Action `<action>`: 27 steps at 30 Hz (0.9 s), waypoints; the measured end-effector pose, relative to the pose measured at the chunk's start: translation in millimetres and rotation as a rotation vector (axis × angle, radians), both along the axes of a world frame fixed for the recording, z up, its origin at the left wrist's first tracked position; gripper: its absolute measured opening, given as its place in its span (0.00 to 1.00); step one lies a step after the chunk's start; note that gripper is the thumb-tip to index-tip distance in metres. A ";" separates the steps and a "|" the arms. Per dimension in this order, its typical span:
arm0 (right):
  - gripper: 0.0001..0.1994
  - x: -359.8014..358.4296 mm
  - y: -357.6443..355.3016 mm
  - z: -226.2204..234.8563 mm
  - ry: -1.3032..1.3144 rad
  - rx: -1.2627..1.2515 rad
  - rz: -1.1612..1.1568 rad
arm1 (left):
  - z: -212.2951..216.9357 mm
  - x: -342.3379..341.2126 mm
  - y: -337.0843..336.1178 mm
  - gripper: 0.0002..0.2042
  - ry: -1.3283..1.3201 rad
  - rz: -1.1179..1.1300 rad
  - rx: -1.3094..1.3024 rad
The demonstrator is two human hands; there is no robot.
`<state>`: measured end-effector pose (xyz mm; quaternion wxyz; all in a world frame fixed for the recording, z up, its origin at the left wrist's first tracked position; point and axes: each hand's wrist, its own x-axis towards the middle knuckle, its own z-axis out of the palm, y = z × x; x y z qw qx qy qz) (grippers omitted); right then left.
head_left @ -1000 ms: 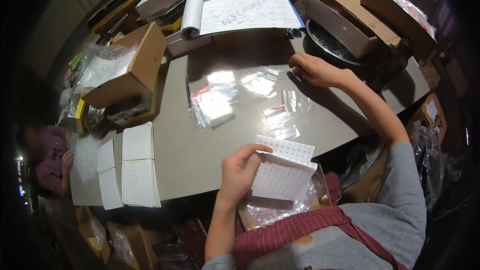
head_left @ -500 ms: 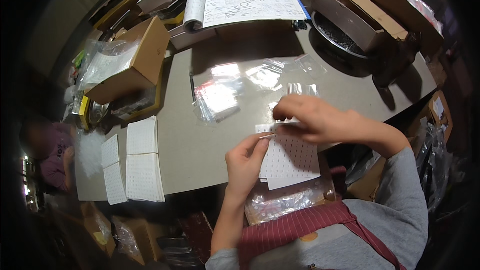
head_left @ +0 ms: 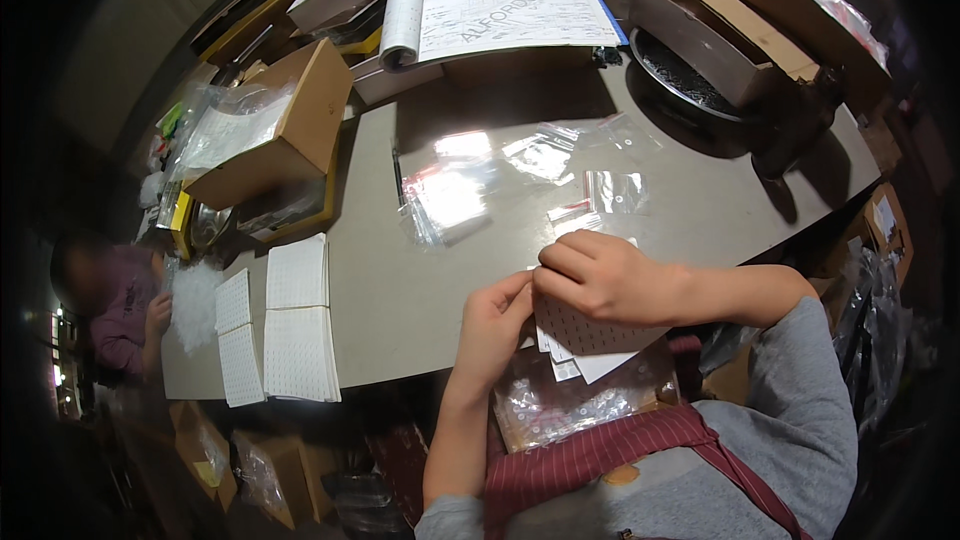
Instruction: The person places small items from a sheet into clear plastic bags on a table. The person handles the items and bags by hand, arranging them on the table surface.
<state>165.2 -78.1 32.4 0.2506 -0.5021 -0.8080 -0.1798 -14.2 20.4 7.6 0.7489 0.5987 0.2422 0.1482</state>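
Several white sheets printed with rows of small marks (head_left: 590, 342) hang fanned over the near table edge. My left hand (head_left: 490, 335) pinches their upper left corner between thumb and fingers. Closed over the top of the same sheets, my right hand (head_left: 612, 282) has its fingertips meeting the left ones. Whatever lies between the fingertips is hidden. Just beyond the right hand lies a small clear zip bag (head_left: 618, 192). A clear plastic bag dotted with small round pieces (head_left: 570, 410) rests at my lap, below the sheets.
More small zip bags (head_left: 447, 202) glare mid-table beside a black pen (head_left: 397, 170). Banded stacks of printed sheets (head_left: 298, 350) lie left. Cardboard boxes (head_left: 290, 130), a rolled-back paper pad (head_left: 510, 25) and a round black pan (head_left: 685, 90) line the far side. Another person (head_left: 130, 315) sits left.
My right hand has come down and left onto the sheets, meeting my left hand. The sheets have tilted and fanned, showing another sheet beneath. The view has shifted slightly.
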 end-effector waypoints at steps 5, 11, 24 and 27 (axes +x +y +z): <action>0.10 10.9 -13.1 10.7 0.088 -0.101 0.142 | 6.8 5.3 -0.6 0.14 -0.073 0.008 -0.127; 0.08 89.8 6.0 48.7 0.450 -0.689 -0.096 | 3.5 6.2 -5.7 0.11 -0.006 -0.078 0.309; 0.11 67.0 5.6 11.5 0.040 -0.663 -0.430 | 1.6 -2.2 -8.6 0.11 -0.033 -0.078 0.177; 0.13 74.3 6.6 32.9 0.054 -0.796 -0.465 | -2.2 -3.1 -6.5 0.11 -0.060 -0.094 0.178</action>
